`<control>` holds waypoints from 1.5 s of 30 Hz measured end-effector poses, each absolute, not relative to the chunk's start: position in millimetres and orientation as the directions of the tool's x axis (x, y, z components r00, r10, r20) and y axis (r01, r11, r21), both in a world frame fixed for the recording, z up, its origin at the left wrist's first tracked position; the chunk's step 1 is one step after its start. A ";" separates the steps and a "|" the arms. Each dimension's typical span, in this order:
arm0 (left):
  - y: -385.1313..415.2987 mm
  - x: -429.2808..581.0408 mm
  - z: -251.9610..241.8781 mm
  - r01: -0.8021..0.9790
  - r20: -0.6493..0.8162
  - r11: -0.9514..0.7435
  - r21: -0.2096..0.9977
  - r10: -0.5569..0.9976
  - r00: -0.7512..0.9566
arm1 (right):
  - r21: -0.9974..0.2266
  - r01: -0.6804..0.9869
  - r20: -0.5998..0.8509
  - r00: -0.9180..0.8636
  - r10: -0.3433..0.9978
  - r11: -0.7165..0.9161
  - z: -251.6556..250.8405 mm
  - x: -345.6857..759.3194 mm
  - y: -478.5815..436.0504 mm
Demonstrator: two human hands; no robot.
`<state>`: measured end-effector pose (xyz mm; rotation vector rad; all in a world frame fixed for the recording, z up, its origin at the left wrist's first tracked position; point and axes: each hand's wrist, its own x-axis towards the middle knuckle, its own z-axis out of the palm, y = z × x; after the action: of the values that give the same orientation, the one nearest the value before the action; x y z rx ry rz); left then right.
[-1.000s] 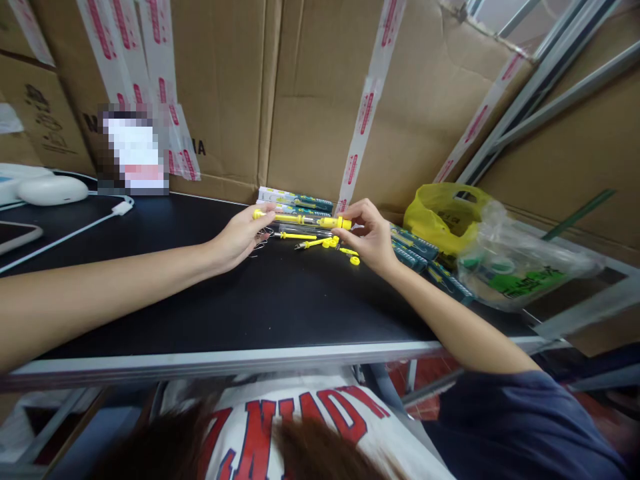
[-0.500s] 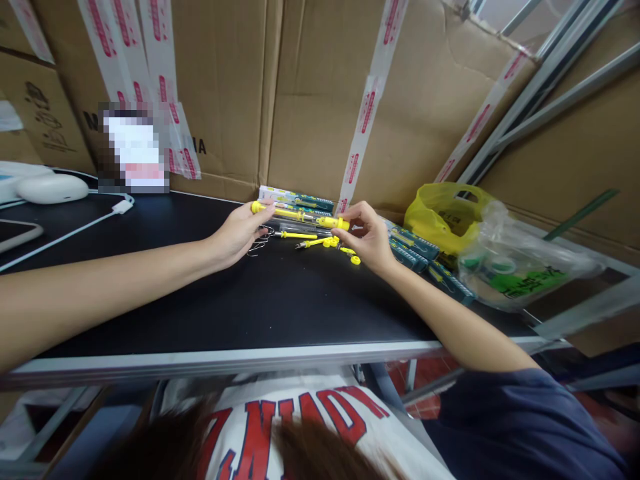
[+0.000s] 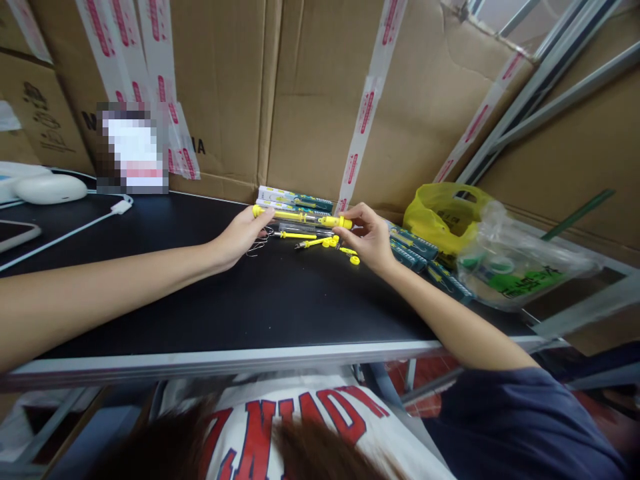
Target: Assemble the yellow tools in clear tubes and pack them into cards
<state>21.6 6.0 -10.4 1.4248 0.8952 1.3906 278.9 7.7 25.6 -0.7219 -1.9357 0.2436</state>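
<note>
Storeroom-like workspace: black table [image 3: 280, 307], taped cardboard boxes [image 3: 315, 133] behind, metal framing [image 3: 565, 100] at right.

A slim yellow-and-clear tube [image 3: 303, 217] is held raised over the table [image 3: 300, 300], its left end gripped in the left hand [image 3: 239, 235] and its right end pinched in the right hand [image 3: 373, 239]. It is kept nearly level, the right end tipped slightly lower in view. Its yellow lengths are separated by a greyish, see-through stretch right of the middle.
</note>
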 end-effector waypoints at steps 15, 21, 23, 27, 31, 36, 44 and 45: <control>0.2 22.2 -9.6 -0.159 0.226 -0.207 0.965 0.968 0.112 | -0.546 0.332 0.665 -0.386 0.639 0.769 20.9 281.6 13.0; -0.1 22.3 -9.7 -0.197 0.226 -0.204 0.959 0.969 0.100 | -0.590 0.299 0.625 -0.420 0.658 0.750 22.9 278.6 10.5; -1.6 23.0 -8.4 -0.209 0.227 -0.202 0.957 0.968 0.103 | -0.618 0.284 0.605 -0.424 0.674 0.733 24.1 277.2 8.3; -4.9 25.1 -4.8 -0.233 0.215 -0.185 0.955 0.970 0.114 | -0.666 0.259 0.573 -0.422 0.702 0.699 25.7 276.6 4.9; -3.6 25.1 -4.5 -0.231 0.232 -0.201 0.952 0.966 0.115 | -0.648 0.263 0.604 -0.395 0.692 0.715 26.3 277.6 6.0; -0.2 24.1 -6.6 -0.216 0.256 -0.225 0.950 0.958 0.129 | -0.558 0.297 0.709 -0.316 0.631 0.775 27.7 277.7 9.1; -0.8 24.2 -8.4 -0.230 0.267 -0.232 0.945 0.955 0.132 | -0.600 0.299 0.674 -0.312 0.670 0.742 26.6 278.4 9.6; -0.8 24.4 -8.4 -0.233 0.264 -0.229 0.945 0.956 0.131 | -0.603 0.301 0.669 -0.314 0.674 0.739 26.8 278.7 9.9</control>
<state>24.4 -0.8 -8.4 1.2935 0.8010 1.3604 278.7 9.9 26.8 -0.7479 -1.9095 0.4541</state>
